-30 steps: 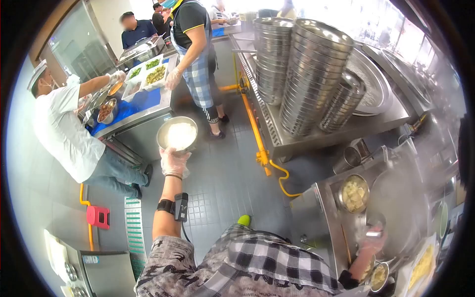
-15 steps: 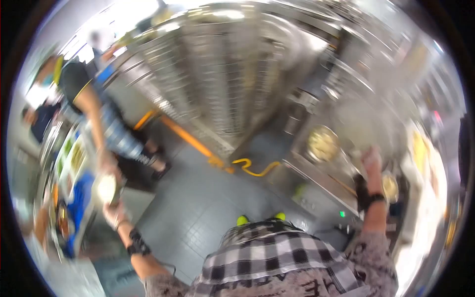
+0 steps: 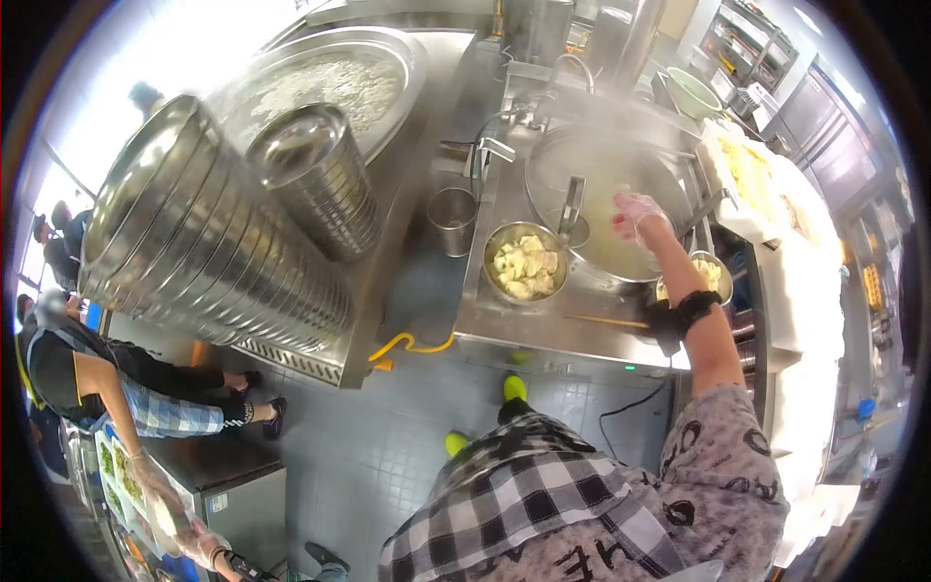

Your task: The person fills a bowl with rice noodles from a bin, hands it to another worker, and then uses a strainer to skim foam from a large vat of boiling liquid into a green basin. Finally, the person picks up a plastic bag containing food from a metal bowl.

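Observation:
At the lower left, my left hand (image 3: 204, 545) in a clear glove grips the edge of a bowl (image 3: 173, 524), seen partly edge-on. A co-worker's gloved hand (image 3: 153, 480) is at the bowl's other side. My right hand (image 3: 638, 215), also gloved, is over a wide steaming pot (image 3: 621, 276) with its fingers apart and nothing in them. Left of the pot stands a metal bowl (image 3: 497, 286) of pale, folded dumpling-like pieces (image 3: 526, 267). A second bowl of similar pieces (image 3: 708, 274) sits beside my right forearm. Across the pot's rim is a metal-handled ladle (image 3: 574, 209).
Tall stacks of metal bowls (image 3: 218, 228) rise at left, near a large round steaming vat (image 3: 412, 73). A metal cup (image 3: 453, 218) is by the tap. White trays (image 3: 742, 184) line the right. A yellow hose (image 3: 412, 341) hangs by the counter. A co-worker (image 3: 58, 373) stands at left.
My view has swung to the right, so the pot is nearer the middle and the bowl lies at the lower left edge. My right hand has moved farther over the pot.

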Available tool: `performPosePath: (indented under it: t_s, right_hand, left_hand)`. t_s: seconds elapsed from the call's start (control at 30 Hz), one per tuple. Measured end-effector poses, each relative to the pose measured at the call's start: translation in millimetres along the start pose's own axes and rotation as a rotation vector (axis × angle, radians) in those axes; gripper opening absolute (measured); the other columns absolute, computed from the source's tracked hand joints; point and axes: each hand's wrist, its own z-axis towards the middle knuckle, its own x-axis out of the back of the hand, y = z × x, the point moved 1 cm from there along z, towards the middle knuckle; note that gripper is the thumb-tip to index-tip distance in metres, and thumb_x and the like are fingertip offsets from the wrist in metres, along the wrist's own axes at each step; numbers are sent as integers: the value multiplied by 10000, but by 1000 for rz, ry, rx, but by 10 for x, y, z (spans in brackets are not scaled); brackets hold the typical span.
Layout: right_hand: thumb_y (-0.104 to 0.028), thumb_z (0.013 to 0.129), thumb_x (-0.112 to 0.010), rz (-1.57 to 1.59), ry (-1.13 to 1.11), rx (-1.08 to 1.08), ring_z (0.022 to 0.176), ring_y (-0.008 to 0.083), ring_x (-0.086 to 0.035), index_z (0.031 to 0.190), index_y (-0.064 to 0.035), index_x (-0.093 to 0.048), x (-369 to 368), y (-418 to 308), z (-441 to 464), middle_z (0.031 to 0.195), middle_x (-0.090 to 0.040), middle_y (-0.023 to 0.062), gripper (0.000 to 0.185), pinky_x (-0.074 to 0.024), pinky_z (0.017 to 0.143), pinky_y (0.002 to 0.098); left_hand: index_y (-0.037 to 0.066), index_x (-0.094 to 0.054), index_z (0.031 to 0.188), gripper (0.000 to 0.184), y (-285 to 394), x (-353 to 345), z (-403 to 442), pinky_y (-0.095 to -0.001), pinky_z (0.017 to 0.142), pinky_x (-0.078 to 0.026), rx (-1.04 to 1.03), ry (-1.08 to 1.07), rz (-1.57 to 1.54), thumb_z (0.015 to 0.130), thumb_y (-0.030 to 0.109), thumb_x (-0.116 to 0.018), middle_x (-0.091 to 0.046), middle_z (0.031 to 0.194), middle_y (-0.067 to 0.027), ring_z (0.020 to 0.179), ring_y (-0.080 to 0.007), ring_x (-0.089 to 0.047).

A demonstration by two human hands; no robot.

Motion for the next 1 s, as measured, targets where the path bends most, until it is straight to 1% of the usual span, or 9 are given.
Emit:
performPosePath:
  t_s: [0.03,0.1,0.13,0.3,0.4,0.5,0.67,0.83,1.0]
  right_hand:
    - [-375,827,-504,171,-97,-73,761,239,-584,1001,-27,-477,-105,-81,10,892,-557,151,390,-493,623,342]
    - [-344,850,-479,636,-166,-337,889,290,-549,1074,-36,-423,-303,-37,234,1002,-517,204,385,-480,712,389]
    - [-344,850,-479,641,-171,-344,889,290,-549,1074,-36,-423,-397,30,415,1002,-517,204,385,-480,712,389]
    - [-152,856,-452,1379,-500,-13,890,343,-513,1108,-45,-380,-670,3,997,961,-509,184,283,-446,771,458]
    - [-50,840,-426,1593,-111,-147,855,264,-480,1023,-60,-414,-968,-574,969,903,-494,131,183,-467,697,373]
    - [-14,830,-401,1792,-223,57,808,251,-450,1048,-61,-419,-1184,-617,955,926,-499,130,224,-455,684,377]
    - [-68,814,-448,1697,-315,155,946,299,-499,1140,-89,-397,-1138,-133,1327,1082,-500,156,331,-402,833,441]
    - [-236,843,-498,817,-465,-145,834,248,-562,1176,-109,-397,-378,-473,996,1030,-526,176,370,-474,653,296]
    - [-270,841,-508,477,-495,-143,768,214,-583,1144,-110,-443,-141,-395,1337,859,-577,160,348,-470,608,289]
  left_hand:
    - [3,-381,1200,442,98,-36,-81,-364,899,-392,-2,-2,6,825,187,-523,-468,1149,-226,1061,-308,-477]
    - [92,-315,1268,480,406,-117,-302,-389,943,-352,637,-28,-1301,848,272,-460,-305,1281,-249,1146,-349,-381]
    - [164,-313,1275,478,622,-172,-508,-412,983,-293,776,-107,-1402,839,303,-451,-165,1338,-252,1208,-372,-274]
    - [125,-335,1253,537,756,-894,-1515,-428,934,-326,880,-436,-1284,795,342,-512,-312,1256,-214,1127,-332,-372]
    - [102,-347,1241,577,663,-1312,-2134,-438,904,-345,970,-636,-1234,768,365,-548,-400,1207,-191,1079,-308,-431]
    - [61,-299,1263,610,1368,-1185,-2803,-465,914,-321,937,-672,-1088,780,354,-531,-331,1269,-210,1137,-329,-376]
    - [44,-287,1261,616,1428,-1243,-3288,-479,846,-352,1076,-848,-961,782,346,-529,-317,1284,-193,1147,-359,-352]
    - [40,-302,1237,576,1457,-1177,-3425,-447,721,-395,1142,-830,-872,789,323,-527,-347,1253,-176,1084,-347,-398]
    - [56,-362,1186,505,1381,-1312,-3459,-444,724,-397,1233,-823,-900,791,324,-525,-446,1093,-144,988,-315,-436]
